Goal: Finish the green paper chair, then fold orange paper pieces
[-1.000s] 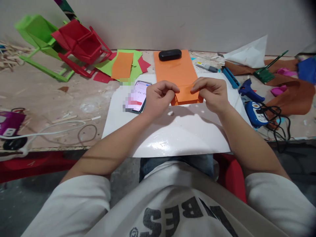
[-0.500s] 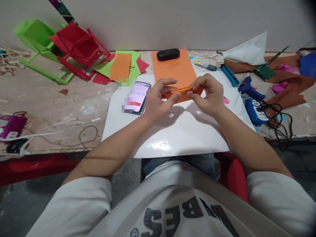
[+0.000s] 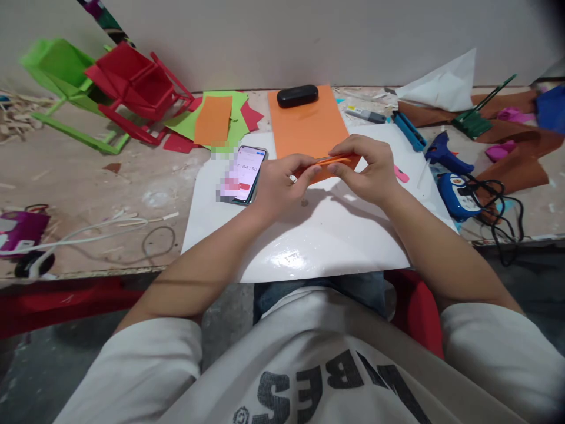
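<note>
Between my hands is a folded orange piece (image 3: 324,171), held above a white board (image 3: 304,235). My left hand (image 3: 285,179) pinches its left part, thumb in front and fingers behind. On its right part, my right hand (image 3: 368,168) closes with the thumb near the left thumb. The fingertips behind the piece are partly hidden. A phone (image 3: 248,174) showing a timer lies just left of my left hand. Behind the hands, a large orange sheet (image 3: 309,129) bears a black case (image 3: 297,96).
Red (image 3: 136,82) and green (image 3: 66,73) chair models stand at the back left by coloured paper scraps (image 3: 241,118). At right lie a cutter (image 3: 365,114), a blue stapler-like tool (image 3: 409,131), a glue gun (image 3: 448,156) and a blue device (image 3: 457,197) with black cable.
Both hands have drawn slightly closer around the orange piece, and the right fingers have shifted over its top edge. The view has moved slightly.
</note>
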